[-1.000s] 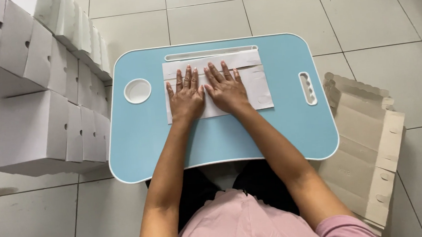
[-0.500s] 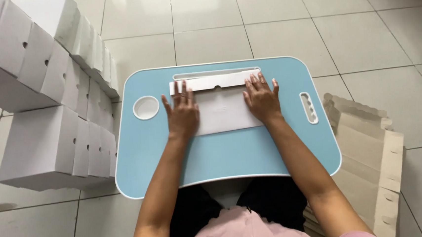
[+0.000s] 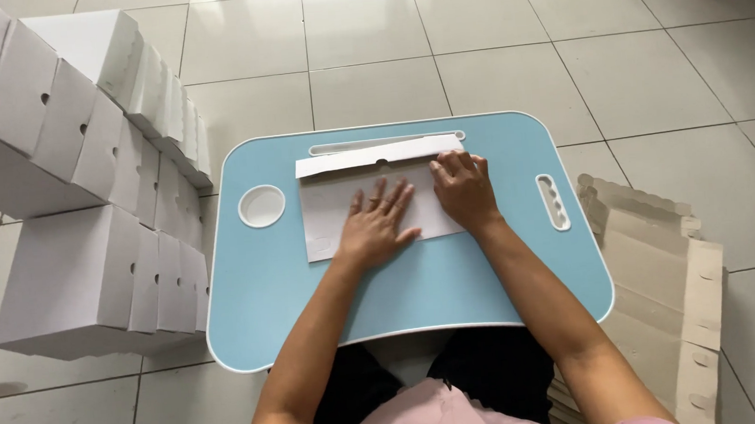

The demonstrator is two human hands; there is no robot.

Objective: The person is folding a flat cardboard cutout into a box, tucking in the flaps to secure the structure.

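Note:
A flat white cardboard sheet (image 3: 333,211) lies on a light blue lap table (image 3: 488,275), its far flap (image 3: 365,156) folded up along the back edge. My left hand (image 3: 377,223) rests flat on the middle of the sheet, fingers spread. My right hand (image 3: 463,190) presses on the sheet's right end, fingertips at the fold of the flap. Neither hand grips anything.
Stacks of folded white boxes (image 3: 84,197) stand on the tiled floor at the left. A pile of flat brown-and-white cardboard blanks (image 3: 666,280) lies on the floor at the right. The table has a round cup recess (image 3: 262,206) and a slotted handle (image 3: 552,201).
The far part of the sheet was folded over, making it narrower. My hands spread to its ends, then my left hand came back to the middle while the right stayed at the right end.

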